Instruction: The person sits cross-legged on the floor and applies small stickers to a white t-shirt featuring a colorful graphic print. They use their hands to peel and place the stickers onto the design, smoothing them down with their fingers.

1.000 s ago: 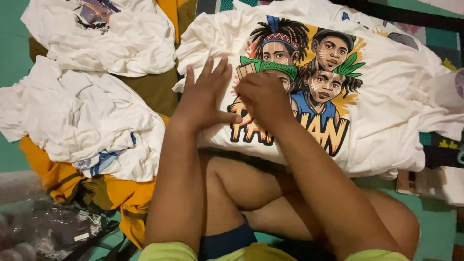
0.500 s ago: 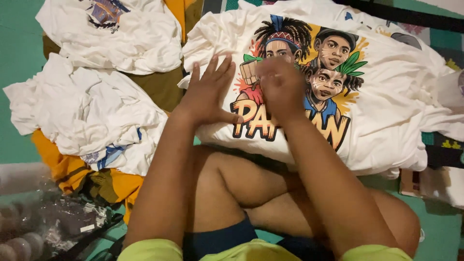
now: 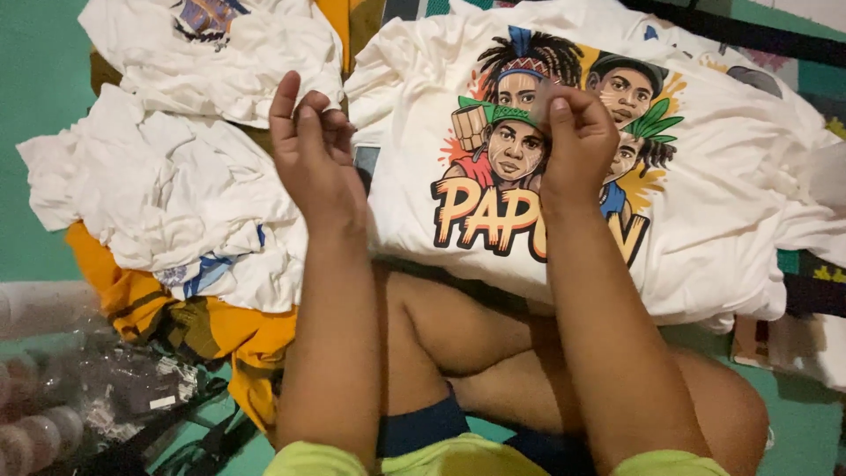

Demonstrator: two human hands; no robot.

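Where fingers pinch, soft printed T-shirt [image 3: 705, 220]

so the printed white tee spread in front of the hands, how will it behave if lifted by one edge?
The printed white tee is probably floppy: its edges already wrinkle and fold. Likely light, like the crumpled white shirts beside it. The printed patch may drape a bit stiffer, though that is hard to tell.

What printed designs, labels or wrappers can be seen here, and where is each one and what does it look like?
Printed T-shirt: white, spread ahead of the knees; colourful cartoon faces above orange block lettering, under the right hand.
Second print: top left on a crumpled white shirt, blue and orange, mostly cut off.
Clear plastic wrappers: bottom left, crinkled, with a small white label.
The left hand touches no print.
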